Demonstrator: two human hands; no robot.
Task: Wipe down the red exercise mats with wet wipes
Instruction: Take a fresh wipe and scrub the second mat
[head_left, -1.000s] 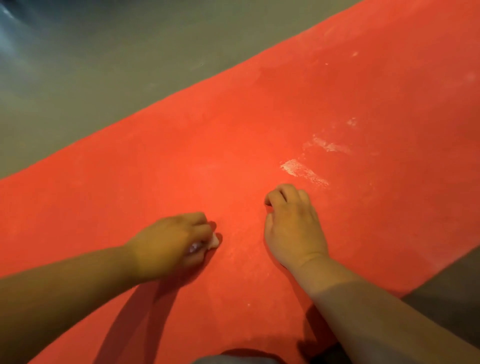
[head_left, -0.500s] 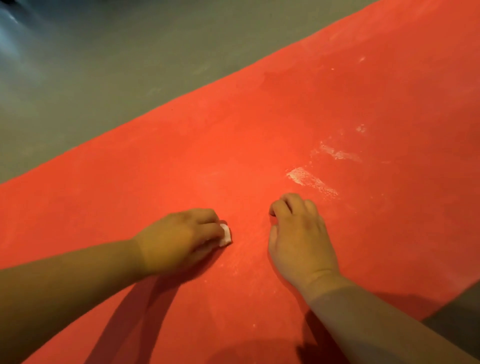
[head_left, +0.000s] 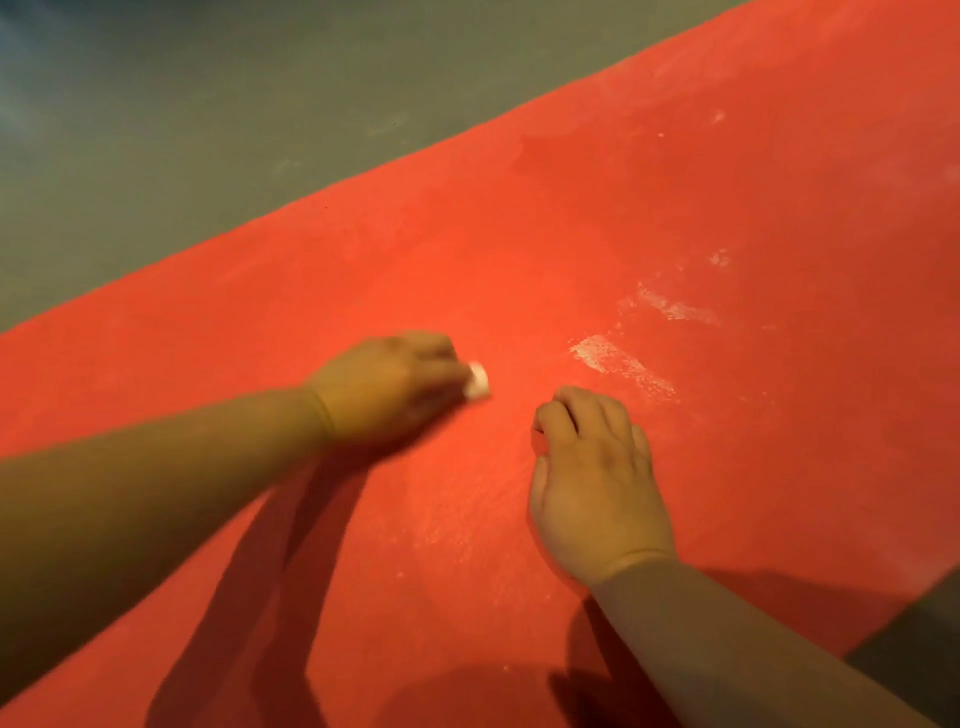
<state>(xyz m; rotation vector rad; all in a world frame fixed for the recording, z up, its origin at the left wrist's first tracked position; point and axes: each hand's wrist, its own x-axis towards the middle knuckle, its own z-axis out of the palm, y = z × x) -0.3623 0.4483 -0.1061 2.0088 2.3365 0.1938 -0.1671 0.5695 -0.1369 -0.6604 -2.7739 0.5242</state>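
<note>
A red exercise mat (head_left: 597, 218) runs diagonally across the view from lower left to upper right. My left hand (head_left: 384, 387) is closed around a small wadded white wet wipe (head_left: 478, 381), which pokes out past the fingers and presses on the mat. The hand is blurred by motion. My right hand (head_left: 592, 483) rests on the mat to the right with its fingers curled and nothing in it. White smears (head_left: 618, 364) mark the mat just beyond the right hand, with another streak (head_left: 675, 306) farther off.
Grey floor (head_left: 208, 130) lies beyond the mat's far edge at upper left, and a strip of it (head_left: 914, 639) shows at lower right. Shadows of my arms fall on the near part of the mat.
My left hand has slid forward and to the right across the mat with the wipe. The right hand has stayed in place on the mat.
</note>
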